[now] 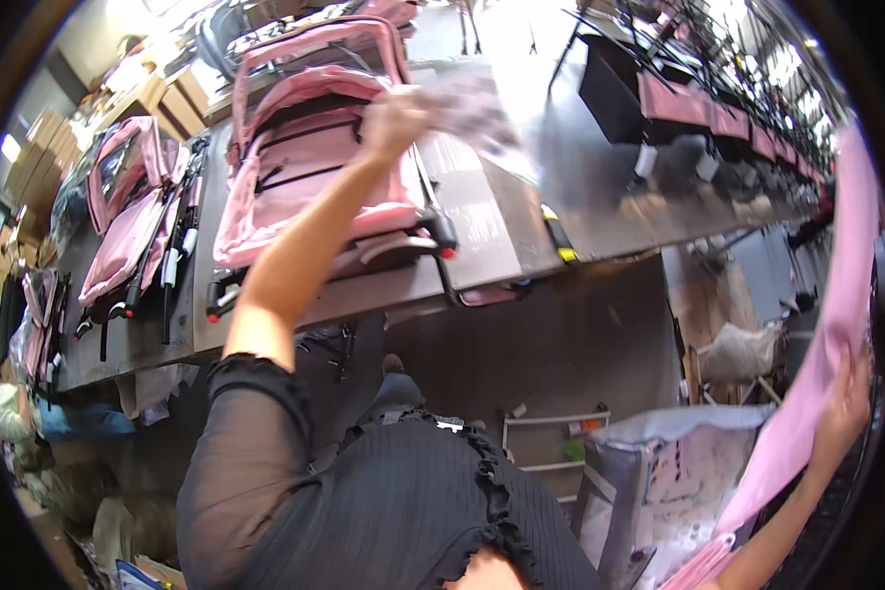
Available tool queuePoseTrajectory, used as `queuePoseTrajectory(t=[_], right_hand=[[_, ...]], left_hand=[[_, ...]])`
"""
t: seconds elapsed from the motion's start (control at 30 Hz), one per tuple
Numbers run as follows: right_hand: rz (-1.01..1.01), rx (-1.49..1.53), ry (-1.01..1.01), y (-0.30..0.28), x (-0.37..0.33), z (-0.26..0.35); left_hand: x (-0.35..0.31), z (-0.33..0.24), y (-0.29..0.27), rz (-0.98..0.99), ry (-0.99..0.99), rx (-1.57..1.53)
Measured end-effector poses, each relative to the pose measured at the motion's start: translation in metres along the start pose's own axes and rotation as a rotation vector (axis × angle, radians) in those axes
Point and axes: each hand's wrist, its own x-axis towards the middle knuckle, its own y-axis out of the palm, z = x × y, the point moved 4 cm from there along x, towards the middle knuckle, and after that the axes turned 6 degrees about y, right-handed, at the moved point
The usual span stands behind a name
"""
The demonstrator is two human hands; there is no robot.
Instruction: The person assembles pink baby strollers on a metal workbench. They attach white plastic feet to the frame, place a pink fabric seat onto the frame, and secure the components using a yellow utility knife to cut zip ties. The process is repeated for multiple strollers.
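My left hand (pixel 398 123) is raised over the table, blurred by motion, with its fingers closed. From it trails a translucent plastic sheet (pixel 482 118) with dark print, also smeared. Just beneath lies a pink stroller seat (pixel 315 162) with black straps and a padded rim, resting on its dark frame. Far out to the right, my right hand (pixel 841 403) grips a long pink fabric piece (pixel 806 423). The cloth runs from high on the right edge down to more pink fabric (pixel 703 565) at the lower right.
More pink stroller parts (pixel 123 246) lie on the grey table (pixel 364 300) to the left. A yellow-and-black tool (pixel 559 234) sits by its front edge. Black frames with pink panels (pixel 674 98) stand back right. Below are a white metal rack (pixel 551 421) and a grey-lined bin (pixel 615 492).
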Motion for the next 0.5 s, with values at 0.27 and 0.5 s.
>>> queuePoseTrajectory(t=[0.27,0.5], right_hand=[[-0.133,0.237,-0.791,0.147,0.166,0.372],[-0.202,0.637,-1.474,0.204,0.069,0.549]], left_hand=[[-0.040,0.285,-0.155,0.108,-0.730,0.255],[-0.024,0.265,-0.197,-0.329,-0.467,0.133]])
